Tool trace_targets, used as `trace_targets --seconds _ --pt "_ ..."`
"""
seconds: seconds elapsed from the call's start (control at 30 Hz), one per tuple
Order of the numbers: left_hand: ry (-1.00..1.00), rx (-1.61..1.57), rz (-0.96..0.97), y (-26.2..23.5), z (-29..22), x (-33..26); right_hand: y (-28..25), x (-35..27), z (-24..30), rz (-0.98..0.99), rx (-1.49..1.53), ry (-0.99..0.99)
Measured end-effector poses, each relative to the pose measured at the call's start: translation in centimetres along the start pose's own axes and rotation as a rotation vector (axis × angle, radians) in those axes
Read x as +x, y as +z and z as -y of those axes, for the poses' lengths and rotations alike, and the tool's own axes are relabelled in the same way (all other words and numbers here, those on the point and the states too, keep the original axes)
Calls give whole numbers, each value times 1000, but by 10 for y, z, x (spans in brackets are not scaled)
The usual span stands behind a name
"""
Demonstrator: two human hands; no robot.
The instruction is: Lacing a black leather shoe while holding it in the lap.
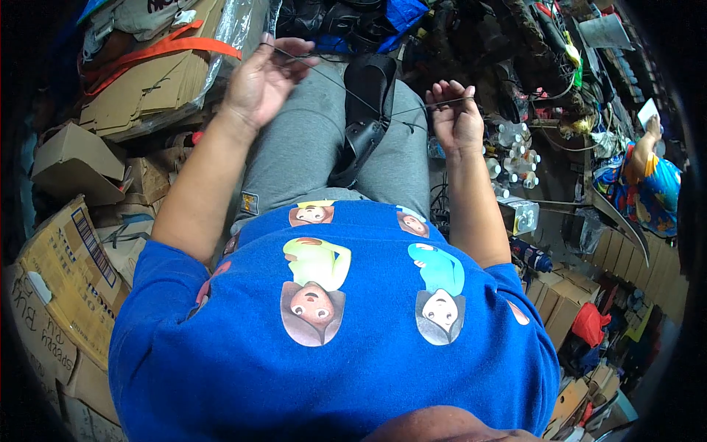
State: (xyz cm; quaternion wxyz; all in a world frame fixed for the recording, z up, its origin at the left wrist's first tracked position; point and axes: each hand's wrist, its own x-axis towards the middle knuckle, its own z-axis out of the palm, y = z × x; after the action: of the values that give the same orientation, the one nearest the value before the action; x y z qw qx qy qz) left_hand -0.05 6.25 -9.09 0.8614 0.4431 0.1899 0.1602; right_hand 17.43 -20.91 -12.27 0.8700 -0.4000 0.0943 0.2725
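Note:
A black leather-like piece (pixel 370 77), probably a shoe upper, lies between my thighs on my grey trousers. Dark thread (pixel 346 87) runs from its middle out to both sides. At the upper left, my left hand (pixel 259 87) pinches one end between thumb and forefinger, the other fingers loosely curled. My right hand (pixel 458 121), lower and to the right of the piece, grips the other end at its fingertips, palm turned up. Both strands look fairly taut. The exact point where they enter the piece is too small to make out.
Flat cardboard (pixel 147 88) with an orange strap (pixel 158 55) is piled at the left, above boxes (pixel 77 166). Several clear bottles (pixel 515 155) stand by my right forearm. Another person's arm (pixel 642 155) shows at the far right, holding something white. Dark bags lie beyond my knees.

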Motion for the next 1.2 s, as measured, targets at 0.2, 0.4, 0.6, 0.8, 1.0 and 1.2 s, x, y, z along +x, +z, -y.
trace_targets --seconds 0.2,0.4,0.6,0.8,1.0,1.2 --pt "-227 -371 -9 -3 1 5 -22 -9 14 398 63 353" --pt "-277 -18 -94 -19 -3 7 -43 -15 16 287 50 359" --pt "-49 1160 209 -88 -65 -51 -121 -14 85 155 -1892 267" --pt "456 1466 176 26 -24 -73 46 -4 53 631 -1420 -118" --pt "250 1751 596 87 30 -55 104 9 26 847 -2180 -216" --pt "237 1410 758 63 32 -61 58 -24 30 708 -1518 157"
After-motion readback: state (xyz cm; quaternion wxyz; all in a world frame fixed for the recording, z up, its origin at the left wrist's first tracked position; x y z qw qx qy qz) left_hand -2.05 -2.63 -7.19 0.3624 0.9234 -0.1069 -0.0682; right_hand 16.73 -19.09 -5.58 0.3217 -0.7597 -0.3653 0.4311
